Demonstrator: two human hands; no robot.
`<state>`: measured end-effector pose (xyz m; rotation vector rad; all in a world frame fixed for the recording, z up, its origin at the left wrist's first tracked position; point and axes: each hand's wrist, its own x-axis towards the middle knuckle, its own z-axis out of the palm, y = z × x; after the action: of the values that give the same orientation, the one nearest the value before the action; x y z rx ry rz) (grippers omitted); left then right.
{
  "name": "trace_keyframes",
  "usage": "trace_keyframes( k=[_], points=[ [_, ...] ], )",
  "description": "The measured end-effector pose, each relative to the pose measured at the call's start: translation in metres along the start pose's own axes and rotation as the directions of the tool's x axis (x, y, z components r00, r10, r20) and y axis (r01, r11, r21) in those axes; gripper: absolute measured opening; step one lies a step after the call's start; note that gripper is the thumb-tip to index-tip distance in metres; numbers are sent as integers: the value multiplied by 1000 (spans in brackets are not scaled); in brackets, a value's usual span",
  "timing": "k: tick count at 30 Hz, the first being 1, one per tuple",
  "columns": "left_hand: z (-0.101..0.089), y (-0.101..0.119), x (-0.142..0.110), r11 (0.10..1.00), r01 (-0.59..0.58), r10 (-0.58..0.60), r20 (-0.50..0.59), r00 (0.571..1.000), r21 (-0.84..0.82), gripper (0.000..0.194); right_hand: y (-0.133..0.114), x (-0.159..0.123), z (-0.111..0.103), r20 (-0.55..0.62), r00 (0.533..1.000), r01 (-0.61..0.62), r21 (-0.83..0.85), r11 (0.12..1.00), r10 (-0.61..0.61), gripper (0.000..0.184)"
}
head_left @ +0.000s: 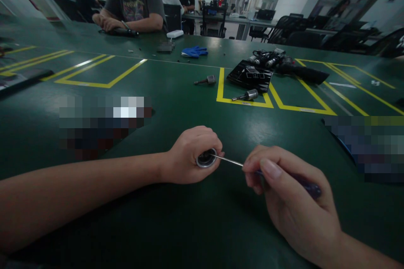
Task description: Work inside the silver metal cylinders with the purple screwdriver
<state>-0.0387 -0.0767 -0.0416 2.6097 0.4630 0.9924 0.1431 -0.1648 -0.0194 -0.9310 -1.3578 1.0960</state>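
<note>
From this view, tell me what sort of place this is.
Likely a shared workshop: a green-topped table with yellow tape outlines, black office chairs, and a slender, dark-handled metal tool in the right hand.

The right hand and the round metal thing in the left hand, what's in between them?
A thin metal tool shaft: in the head view, it runs from the right hand to the open end of the round metal thing.

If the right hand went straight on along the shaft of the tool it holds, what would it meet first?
Leading with the tool, the right hand would most likely meet the inside of the metal-rimmed part held in the left hand; how deep the tip sits is unclear.
</note>
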Motion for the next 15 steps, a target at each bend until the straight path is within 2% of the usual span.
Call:
trace_keyframes(
  k=[6,11,15],
  points=[
    [2,-1,0,999,4,-4,5,1000,35,14,-5,-1,1,51,996,68,-25,997,-67,20],
    [2,0,1,1000,15,-15,1,1000,20,13,-6,2,4,120,987,120,-122,985,-105,20],
    [2,0,1,1000,6,-6,-13,1000,8,14,-7,1,5,101,985,153,-135,979,-140,20]
  ],
)
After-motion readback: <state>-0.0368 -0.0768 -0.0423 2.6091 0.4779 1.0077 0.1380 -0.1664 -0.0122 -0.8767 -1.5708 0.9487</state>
